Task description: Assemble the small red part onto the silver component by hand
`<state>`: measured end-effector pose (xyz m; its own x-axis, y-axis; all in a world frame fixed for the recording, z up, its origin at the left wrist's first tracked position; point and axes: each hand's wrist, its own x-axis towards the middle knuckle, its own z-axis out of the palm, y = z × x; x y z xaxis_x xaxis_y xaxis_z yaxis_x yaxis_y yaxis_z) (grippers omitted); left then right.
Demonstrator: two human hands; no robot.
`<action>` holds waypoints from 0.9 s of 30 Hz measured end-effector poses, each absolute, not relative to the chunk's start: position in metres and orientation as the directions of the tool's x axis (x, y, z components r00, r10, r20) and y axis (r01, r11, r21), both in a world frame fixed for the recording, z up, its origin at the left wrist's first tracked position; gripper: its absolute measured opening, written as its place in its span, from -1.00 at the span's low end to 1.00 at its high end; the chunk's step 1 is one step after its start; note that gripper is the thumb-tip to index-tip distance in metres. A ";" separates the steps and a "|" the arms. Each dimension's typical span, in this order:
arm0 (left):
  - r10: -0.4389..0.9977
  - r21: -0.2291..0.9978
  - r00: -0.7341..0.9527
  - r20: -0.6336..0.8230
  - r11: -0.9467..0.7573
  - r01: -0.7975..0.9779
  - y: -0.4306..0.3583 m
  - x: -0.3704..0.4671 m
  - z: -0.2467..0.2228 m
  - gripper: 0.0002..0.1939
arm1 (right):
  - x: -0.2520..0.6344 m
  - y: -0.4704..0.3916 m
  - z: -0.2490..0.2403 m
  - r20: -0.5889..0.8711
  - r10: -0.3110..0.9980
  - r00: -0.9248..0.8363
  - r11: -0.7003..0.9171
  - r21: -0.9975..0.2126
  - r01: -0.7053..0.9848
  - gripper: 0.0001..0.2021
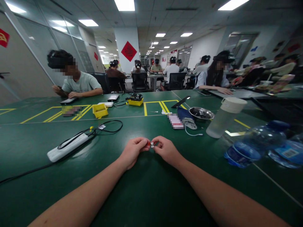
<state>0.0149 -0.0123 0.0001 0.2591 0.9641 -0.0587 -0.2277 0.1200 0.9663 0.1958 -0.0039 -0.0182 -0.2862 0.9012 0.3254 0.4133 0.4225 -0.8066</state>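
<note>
Over the green table (146, 195), both my hands meet fingertip to fingertip in front of me. My left hand (133, 150) is closed, its thumb and fingers pinching a small orange-red piece (149, 143). My right hand (167, 150) is also closed, pinching a tiny silvery or clear piece (152, 145) right beside the orange-red one. The two pieces touch or nearly touch; whether they are joined I cannot tell. Both are too small to name, and the fingers hide part of them.
Left lies a white power strip (68, 147) with a black cable. Yellow bins (99, 111) stand further back. At right are a metal bowl (201, 114), a frosted bottle (224, 118), a blue-labelled water bottle (251, 145) and a dark blue pouch (184, 116). Several people sit beyond.
</note>
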 end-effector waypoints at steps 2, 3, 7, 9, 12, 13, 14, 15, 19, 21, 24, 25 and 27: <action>0.963 0.970 0.261 -0.065 0.122 -0.211 -0.012 0.015 0.000 -0.74 | 0.196 -0.004 -0.017 0.317 0.903 -0.290 0.417 -0.810 0.413 -0.77; 0.963 0.969 0.259 -0.070 0.127 -0.211 -0.012 0.015 0.000 -0.74 | 0.196 -0.005 -0.017 0.314 0.904 -0.290 0.414 -0.812 0.411 -0.77; 0.963 0.957 0.258 -0.083 0.149 -0.249 -0.010 0.015 0.001 -0.70 | 0.195 -0.006 -0.015 0.294 0.911 -0.290 0.396 -0.820 0.412 -0.76; 0.963 0.951 0.257 -0.086 0.156 -0.266 -0.009 0.015 0.000 -0.68 | 0.195 -0.007 -0.013 0.286 0.916 -0.282 0.386 -0.822 0.419 -0.77; 0.962 0.943 0.257 -0.093 0.168 -0.289 -0.008 0.015 -0.001 -0.66 | 0.196 -0.008 -0.010 0.242 0.930 -0.277 0.346 -0.830 0.438 -0.78; 0.961 0.940 0.262 -0.088 0.167 -0.297 -0.008 0.015 -0.002 -0.65 | 0.196 -0.008 -0.009 0.232 0.931 -0.283 0.341 -0.830 0.441 -0.78; 0.962 0.938 0.262 -0.082 0.163 -0.305 -0.008 0.015 -0.002 -0.65 | 0.196 -0.009 -0.008 0.234 0.929 -0.286 0.344 -0.829 0.440 -0.78; 0.961 0.936 0.264 -0.080 0.163 -0.311 -0.007 0.015 -0.003 -0.66 | 0.196 -0.009 -0.007 0.229 0.928 -0.294 0.344 -0.829 0.441 -0.79; 0.963 0.923 0.251 -0.095 0.180 -0.340 -0.005 0.015 -0.005 -0.65 | 0.197 -0.010 -0.007 0.189 0.930 -0.316 0.325 -0.826 0.462 -0.80; 0.962 0.912 0.256 -0.097 0.189 -0.365 -0.004 0.015 -0.006 -0.64 | 0.197 -0.010 -0.009 0.176 0.931 -0.320 0.316 -0.828 0.464 -0.82; 0.957 0.897 0.270 -0.103 0.207 -0.390 -0.002 0.014 -0.008 -0.63 | 0.200 -0.008 -0.015 0.152 0.939 -0.309 0.290 -0.832 0.473 -0.80; 0.954 0.892 0.277 -0.111 0.219 -0.396 -0.001 0.014 -0.008 -0.63 | 0.201 -0.007 -0.017 0.141 0.940 -0.311 0.284 -0.829 0.481 -0.80; 0.955 0.883 0.271 -0.123 0.230 -0.409 0.000 0.014 -0.009 -0.63 | 0.204 -0.006 -0.022 0.138 0.944 -0.299 0.276 -0.826 0.492 -0.80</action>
